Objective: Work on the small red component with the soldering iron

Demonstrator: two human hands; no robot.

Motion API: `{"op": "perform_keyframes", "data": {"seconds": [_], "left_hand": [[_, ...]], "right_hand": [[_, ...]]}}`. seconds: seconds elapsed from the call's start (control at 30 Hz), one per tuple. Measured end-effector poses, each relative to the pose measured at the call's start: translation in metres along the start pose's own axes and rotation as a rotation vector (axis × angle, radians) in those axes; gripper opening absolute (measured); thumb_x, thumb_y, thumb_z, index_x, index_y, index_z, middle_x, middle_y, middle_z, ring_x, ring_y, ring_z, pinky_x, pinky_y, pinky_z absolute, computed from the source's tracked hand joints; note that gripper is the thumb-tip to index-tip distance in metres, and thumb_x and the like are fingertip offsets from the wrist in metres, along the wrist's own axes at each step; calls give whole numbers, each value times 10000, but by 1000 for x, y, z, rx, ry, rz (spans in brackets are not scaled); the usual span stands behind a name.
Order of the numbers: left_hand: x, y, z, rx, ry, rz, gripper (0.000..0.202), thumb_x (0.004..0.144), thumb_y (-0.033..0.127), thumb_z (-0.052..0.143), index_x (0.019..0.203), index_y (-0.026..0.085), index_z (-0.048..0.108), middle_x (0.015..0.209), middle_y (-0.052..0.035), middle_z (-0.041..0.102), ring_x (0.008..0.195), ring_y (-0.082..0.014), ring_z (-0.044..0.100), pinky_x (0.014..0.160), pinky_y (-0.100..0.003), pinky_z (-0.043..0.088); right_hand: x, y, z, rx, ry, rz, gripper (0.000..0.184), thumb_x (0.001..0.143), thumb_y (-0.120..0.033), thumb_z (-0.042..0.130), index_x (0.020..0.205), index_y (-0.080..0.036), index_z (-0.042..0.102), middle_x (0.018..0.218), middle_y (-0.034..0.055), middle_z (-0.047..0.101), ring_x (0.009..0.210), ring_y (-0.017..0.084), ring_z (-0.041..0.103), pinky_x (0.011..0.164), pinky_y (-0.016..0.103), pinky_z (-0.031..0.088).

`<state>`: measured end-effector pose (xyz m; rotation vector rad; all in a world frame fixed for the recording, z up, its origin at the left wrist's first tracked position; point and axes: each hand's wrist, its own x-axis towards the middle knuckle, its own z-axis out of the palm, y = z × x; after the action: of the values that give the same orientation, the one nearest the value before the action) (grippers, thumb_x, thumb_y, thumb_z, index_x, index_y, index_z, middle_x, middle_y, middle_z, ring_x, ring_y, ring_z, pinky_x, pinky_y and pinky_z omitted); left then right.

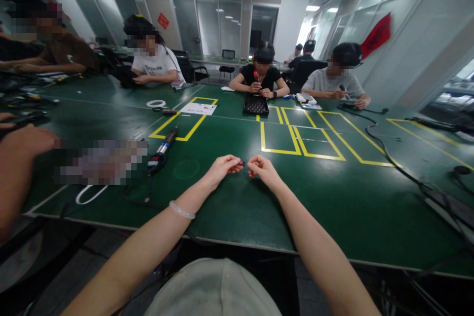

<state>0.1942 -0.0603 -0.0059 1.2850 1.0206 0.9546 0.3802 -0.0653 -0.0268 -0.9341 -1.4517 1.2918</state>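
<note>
My left hand (pixel 223 166) and my right hand (pixel 261 167) meet just above the green table (pixel 237 207), fingers curled. Between their fingertips sits a tiny dark part (pixel 242 163); the left hand pinches it, and the right hand's fingers close in a pinch right beside it. The part is too small to name. A pale bracelet circles my left wrist. An electric screwdriver (pixel 165 146) with a cable lies on the table to the left of my left hand.
Yellow taped rectangles (pixel 296 138) mark the tabletop. A black tray (pixel 256 105) stands in front of a person across the table. Several people sit along the far side. Another person's arm (pixel 15 168) reaches in at left. Black cables (pixel 388 158) run at right.
</note>
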Motion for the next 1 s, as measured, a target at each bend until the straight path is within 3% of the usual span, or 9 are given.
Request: {"op": "perform_keyframes", "data": {"seconds": [0.17,0.4,0.67,0.87,1.0], "left_hand": [[0,-6,2,130,1,92,330,726,437,680,839,131,627,759,-51,689,675,-133,613,666,-279,479],[1,-11,3,141,-59,204,406,714,378,709,1012,120,612,828,-63,704,747,-155,651,757,-308,496],[-11,0,0,648,105,424,221,808,368,605,972,220,602,944,-32,683,885,-178,649,770,-286,488],[-19,2,6,910,97,484,159,846,362,562,949,250,606,891,-2,680,809,-167,639,705,-262,451],[-18,2,6,927,63,533,163,852,359,551,922,231,623,894,-15,666,814,-166,623,732,-267,447]], "right_hand": [[-1,5,7,-81,-19,-58,347,708,-425,716,897,-191,544,606,-47,573,518,96,531,530,234,446],[-1,3,5,-2,-32,-15,327,734,-435,689,878,-177,550,676,-9,638,554,105,586,566,250,484],[1,7,5,-2,-7,63,326,770,-451,641,915,-174,550,687,-7,633,542,102,589,485,218,468],[-1,5,7,19,-22,51,365,716,-458,715,882,-178,549,704,-3,635,605,114,607,497,213,492],[-2,4,7,16,-38,48,364,706,-440,732,883,-181,547,697,-8,640,606,117,615,526,225,498]]}}
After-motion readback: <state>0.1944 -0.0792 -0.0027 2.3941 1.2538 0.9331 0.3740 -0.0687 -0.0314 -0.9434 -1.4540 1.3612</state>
